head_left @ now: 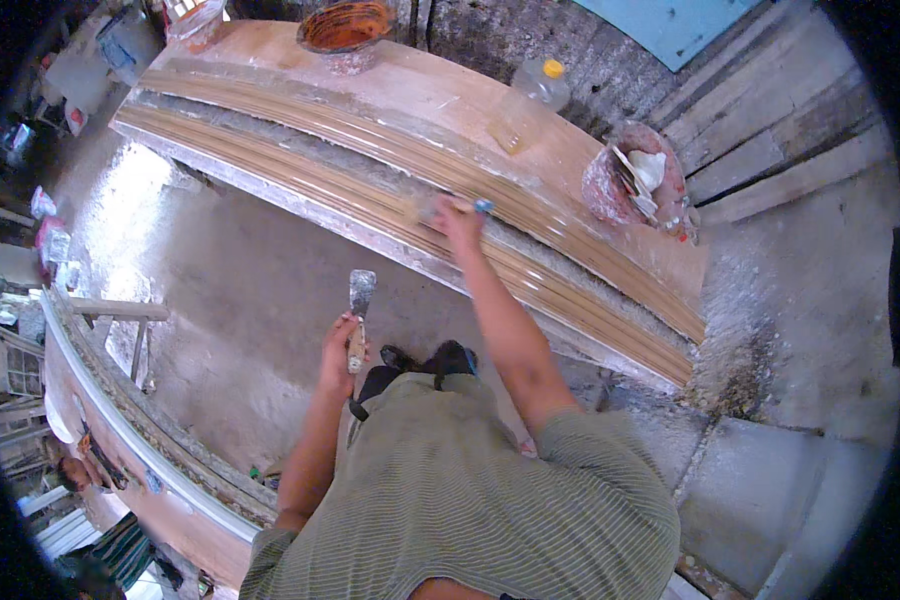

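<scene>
My left hand [338,345] is closed round the wooden handle of a putty knife [363,290]. Its metal blade points up, away from me, over the floor. With my arm stretched forward, my right hand [458,222] grips what looks like a paintbrush [483,206]; its blue handle end sticks out to the right. The pale, blurred bristle end lies against the near ribbed tan moulding [320,180]. A second ribbed moulding [370,136] runs alongside, farther from me, with a rough whitish gap between the two. Both lie lengthwise on a long bench [450,95].
On the bench stand an orange-stained bowl [346,28], a clear bottle with a yellow cap [542,85] and a plaster-crusted bucket [610,185] holding white scraps. Another long, curved bench [160,480] is at the lower left. White debris [740,330] litters the floor at right.
</scene>
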`<state>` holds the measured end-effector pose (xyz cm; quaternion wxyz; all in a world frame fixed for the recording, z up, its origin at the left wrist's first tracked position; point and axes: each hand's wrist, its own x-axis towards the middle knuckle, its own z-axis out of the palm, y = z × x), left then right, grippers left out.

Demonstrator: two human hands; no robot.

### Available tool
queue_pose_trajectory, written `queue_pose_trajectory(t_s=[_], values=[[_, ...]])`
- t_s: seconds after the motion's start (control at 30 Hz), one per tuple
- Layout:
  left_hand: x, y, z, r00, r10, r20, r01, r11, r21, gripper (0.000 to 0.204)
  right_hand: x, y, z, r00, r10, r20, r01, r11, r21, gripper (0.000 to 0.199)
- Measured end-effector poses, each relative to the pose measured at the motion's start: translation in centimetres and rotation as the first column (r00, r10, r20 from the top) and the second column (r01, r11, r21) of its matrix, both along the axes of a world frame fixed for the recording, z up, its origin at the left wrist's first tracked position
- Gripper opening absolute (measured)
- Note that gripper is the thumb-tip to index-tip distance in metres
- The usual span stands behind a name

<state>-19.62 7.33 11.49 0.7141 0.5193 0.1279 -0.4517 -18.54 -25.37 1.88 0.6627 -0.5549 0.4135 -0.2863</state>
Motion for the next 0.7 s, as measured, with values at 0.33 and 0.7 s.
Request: queue_pose_trajectory(t_s=[0.33,0.7], values=[[13.6,2.7,-1.2,0.994,0.108,-0.003,-0.107,0.988,0.109,0.024,-22.6,-3.8,6.0,0.422,-0.570,-0.705,-0.231,0.684,-0.692,0.025],[36.6,5.4,-1.2,0.998,-0.014,0.058,-0.003,0.959,0.283,0.027,27.9,15.2,3.3,0.998,-0.040,0.042,0.033,0.987,0.157,0.023]])
